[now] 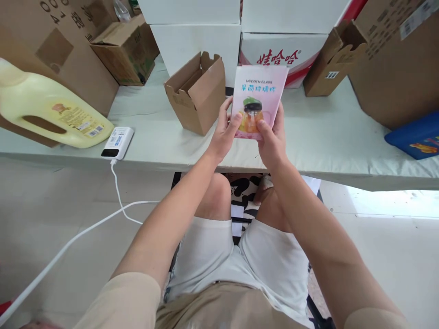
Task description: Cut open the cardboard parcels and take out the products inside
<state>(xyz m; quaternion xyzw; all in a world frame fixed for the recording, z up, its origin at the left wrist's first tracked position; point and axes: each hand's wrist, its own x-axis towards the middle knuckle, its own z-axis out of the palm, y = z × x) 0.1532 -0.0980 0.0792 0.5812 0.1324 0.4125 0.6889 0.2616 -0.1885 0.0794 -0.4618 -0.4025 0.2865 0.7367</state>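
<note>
A pink box (259,101) with a picture of a cup under a black and green lid is held upright above the table's front part. My left hand (224,132) grips its lower left side, thumb on the front face. At its lower right side, my right hand (273,137) is closed round it, thumb also on the front. Just left of the pink box stands an open brown cardboard box (208,100), its top flaps up; its inside is mostly hidden.
On the pale cloth-covered table (329,146) stand a yellow jug (51,105), a white power bank (117,142) with a cable, a narrow brown box (325,73), white boxes (199,45) behind, and a blue package (416,137) at right.
</note>
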